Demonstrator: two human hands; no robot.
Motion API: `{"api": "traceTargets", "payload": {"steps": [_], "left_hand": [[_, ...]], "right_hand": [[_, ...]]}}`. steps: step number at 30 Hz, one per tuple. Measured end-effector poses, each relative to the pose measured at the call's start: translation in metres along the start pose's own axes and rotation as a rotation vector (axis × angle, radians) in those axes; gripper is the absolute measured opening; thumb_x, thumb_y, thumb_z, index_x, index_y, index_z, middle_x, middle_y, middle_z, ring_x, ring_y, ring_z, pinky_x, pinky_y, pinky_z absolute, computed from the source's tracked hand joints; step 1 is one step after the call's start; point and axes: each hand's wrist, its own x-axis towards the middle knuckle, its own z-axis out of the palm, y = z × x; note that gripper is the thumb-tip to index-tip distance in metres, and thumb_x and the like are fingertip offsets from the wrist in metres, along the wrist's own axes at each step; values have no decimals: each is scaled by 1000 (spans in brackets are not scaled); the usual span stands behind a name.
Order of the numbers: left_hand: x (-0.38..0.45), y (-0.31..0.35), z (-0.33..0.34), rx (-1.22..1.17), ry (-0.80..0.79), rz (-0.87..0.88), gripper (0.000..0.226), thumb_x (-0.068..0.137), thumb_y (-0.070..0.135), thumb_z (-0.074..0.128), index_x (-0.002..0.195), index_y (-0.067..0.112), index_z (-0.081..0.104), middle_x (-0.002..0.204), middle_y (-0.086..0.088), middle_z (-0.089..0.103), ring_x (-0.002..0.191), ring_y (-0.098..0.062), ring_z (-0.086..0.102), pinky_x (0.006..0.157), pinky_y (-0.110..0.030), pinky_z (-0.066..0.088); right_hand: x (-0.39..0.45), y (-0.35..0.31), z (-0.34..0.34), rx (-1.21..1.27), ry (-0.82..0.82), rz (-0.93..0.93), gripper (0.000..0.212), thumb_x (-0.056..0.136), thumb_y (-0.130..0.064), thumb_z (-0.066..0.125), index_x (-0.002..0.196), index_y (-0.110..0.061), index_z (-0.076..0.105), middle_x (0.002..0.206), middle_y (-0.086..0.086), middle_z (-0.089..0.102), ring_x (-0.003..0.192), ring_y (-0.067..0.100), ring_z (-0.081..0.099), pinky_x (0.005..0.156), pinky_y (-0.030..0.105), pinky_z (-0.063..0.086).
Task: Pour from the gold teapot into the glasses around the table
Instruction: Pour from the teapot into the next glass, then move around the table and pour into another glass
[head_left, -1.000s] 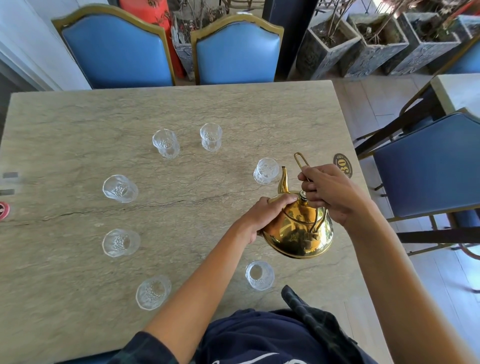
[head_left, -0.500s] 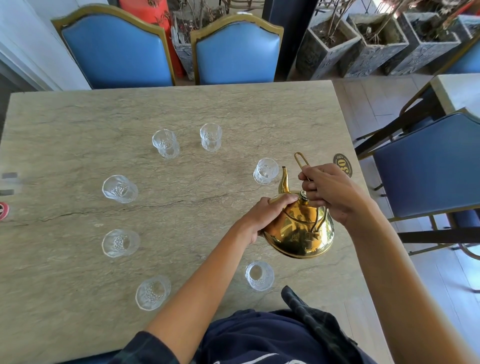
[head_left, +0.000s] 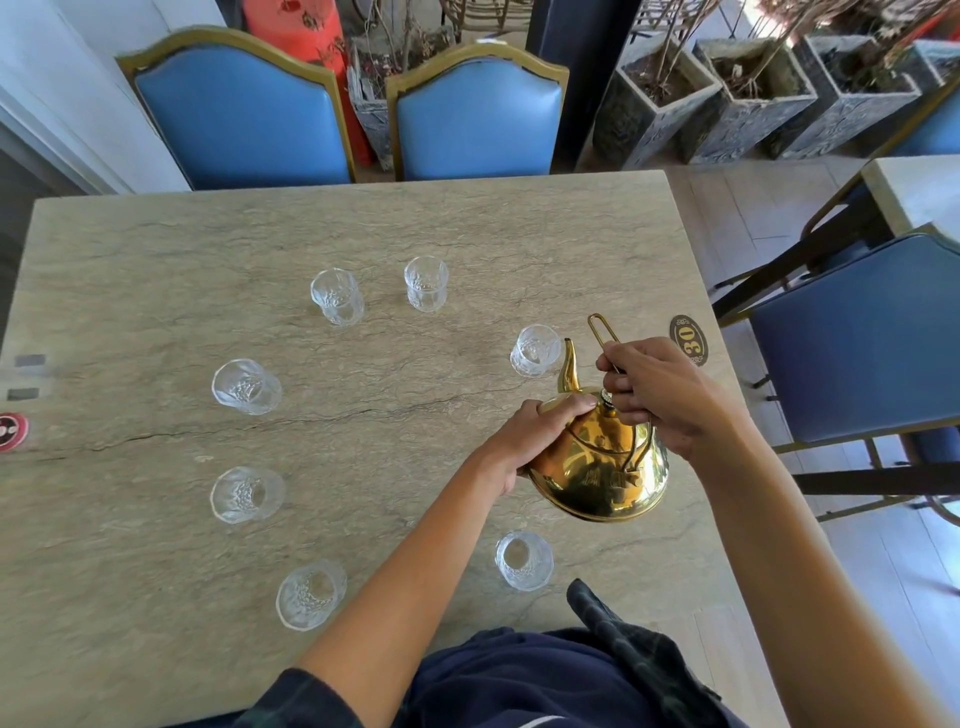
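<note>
Both hands grip gold teapot (head_left: 602, 467): left hand (head_left: 530, 441) cups body, right hand (head_left: 660, 395) pinches handle; "30" badge (head_left: 688, 340) at 2 o'clock.

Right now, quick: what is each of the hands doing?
Left hand: curled around the side of the gold teapot, steadying it.
Right hand: gripping the teapot's wire handle, holding the pot up.

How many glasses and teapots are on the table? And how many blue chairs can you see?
Glasses: 7
Teapot: 1, held over the table
Blue chairs: 3 clear ones
Total: 11
</note>
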Motion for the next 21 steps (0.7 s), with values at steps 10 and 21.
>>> {"api": "traceTargets", "payload": {"steps": [10, 21], "left_hand": [[-4, 12, -14, -1, 14, 35, 96, 72, 74, 86, 146, 21, 55, 126, -5, 73, 114, -20, 72, 85, -34, 61], [-27, 24, -56, -37, 128, 124, 121, 52, 80, 93, 150, 26, 49, 134, -2, 69, 121, -21, 69, 108, -46, 60]], "right_hand": [[-13, 11, 11, 86, 48, -75, 27, 107, -18, 43, 85, -6, 54, 56, -2, 37, 41, 8, 32, 38, 20, 24], [-25, -19, 41, 9, -56, -162, 26, 106, -17, 43, 85, -7, 54, 59, 0, 35, 44, 9, 32, 40, 21, 24]]}}
